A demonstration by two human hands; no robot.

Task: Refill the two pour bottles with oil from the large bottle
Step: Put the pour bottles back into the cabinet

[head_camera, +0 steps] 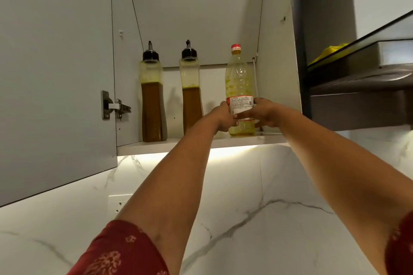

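The large clear bottle point(239, 78) with a red cap and a red-and-white label stands on the cupboard shelf point(178, 144) at the right, holding pale yellow oil. My left hand point(223, 118) grips its lower left side and my right hand point(264, 114) grips its lower right side, at the label. Two tall pour bottles with black spout caps stand upright to the left: one point(152, 100) near the cupboard's left wall, the other point(191, 96) in the middle. Both hold dark brown oil to roughly half height.
The open cupboard door point(55, 73) hangs at the left with its hinge point(114, 107). A dark hood point(362, 87) juts out at the right, with something yellow point(330, 51) on top. A marble backsplash point(245, 196) with a wall socket point(118, 203) lies below the lit shelf underside.
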